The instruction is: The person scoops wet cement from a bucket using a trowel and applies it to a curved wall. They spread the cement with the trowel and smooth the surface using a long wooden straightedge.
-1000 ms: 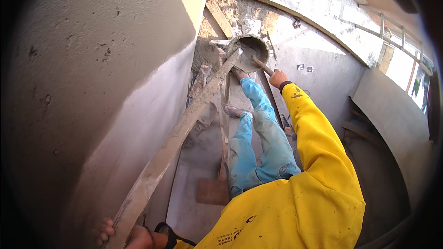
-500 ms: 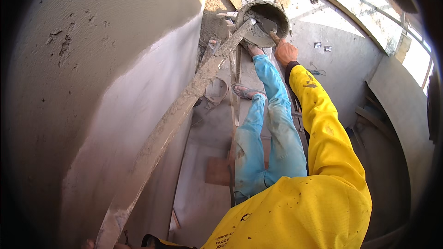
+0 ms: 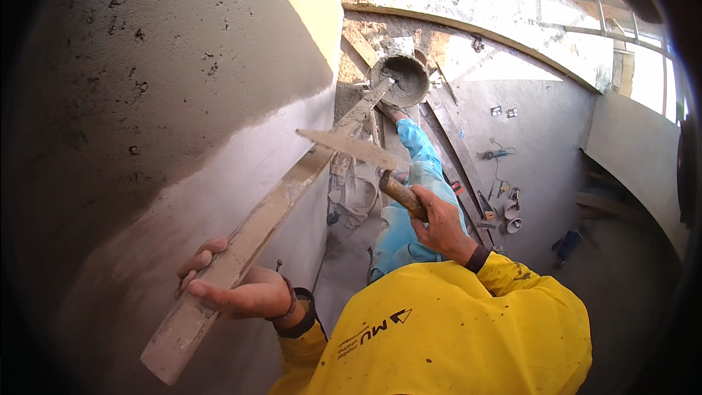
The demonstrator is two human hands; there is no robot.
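Observation:
My left hand grips a long, mortar-smeared straightedge near its lower end, thumb on one side and fingers on the other. The straightedge slants up and right along the wall, its far end at the rim of a round bucket with grey mortar in it. In my right hand is the wooden handle of a trowel, fingers wrapped round it. The trowel's mortar-coated blade points left and crosses over the middle of the straightedge in this view.
At left rises a wall, dark fresh plaster above and a paler area below. On the floor at right lie a blue power tool, a corded tool, a handsaw and small cups. Planks lie beside my legs.
My right hand has drawn the trowel out of the bucket, back toward my body and over the straightedge. My left hand, barely visible before, now shows on the straightedge's lower end.

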